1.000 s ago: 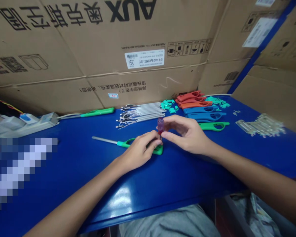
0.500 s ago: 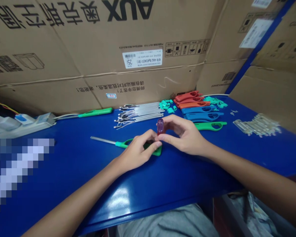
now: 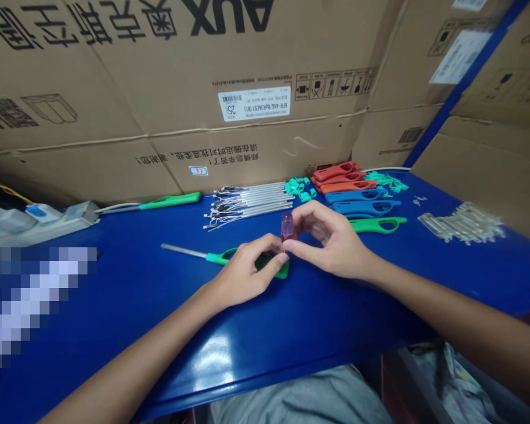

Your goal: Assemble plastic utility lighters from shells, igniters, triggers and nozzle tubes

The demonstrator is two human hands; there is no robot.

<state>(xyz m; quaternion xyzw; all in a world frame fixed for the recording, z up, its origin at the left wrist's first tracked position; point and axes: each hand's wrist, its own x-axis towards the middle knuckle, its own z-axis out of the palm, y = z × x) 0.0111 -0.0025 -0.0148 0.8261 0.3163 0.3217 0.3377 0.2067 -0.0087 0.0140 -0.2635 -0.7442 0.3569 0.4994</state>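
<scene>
A green long-nosed lighter (image 3: 221,257) with a metal tube pointing left lies on the blue table. My left hand (image 3: 246,272) is closed over its handle, thumb and forefinger near the right end; their exact grip is partly hidden. Upright above that end stands a small screwdriver (image 3: 287,227) with a see-through purple-red handle. The fingers and thumb of my right hand (image 3: 329,241) pinch this handle from the right. The screwdriver's tip is hidden behind my left fingertips.
Behind my hands lie several metal tubes with wires (image 3: 256,201), teal rings (image 3: 298,187), and red (image 3: 335,172), blue (image 3: 364,207) and green (image 3: 382,225) handle shells. Clear plastic parts (image 3: 461,224) are at right. A power strip (image 3: 48,222) sits left; cardboard (image 3: 181,106) walls the back.
My right fingers have shifted slightly around the screwdriver handle, the knuckles a little higher. My left hand and the lighter stay nearly in place.
</scene>
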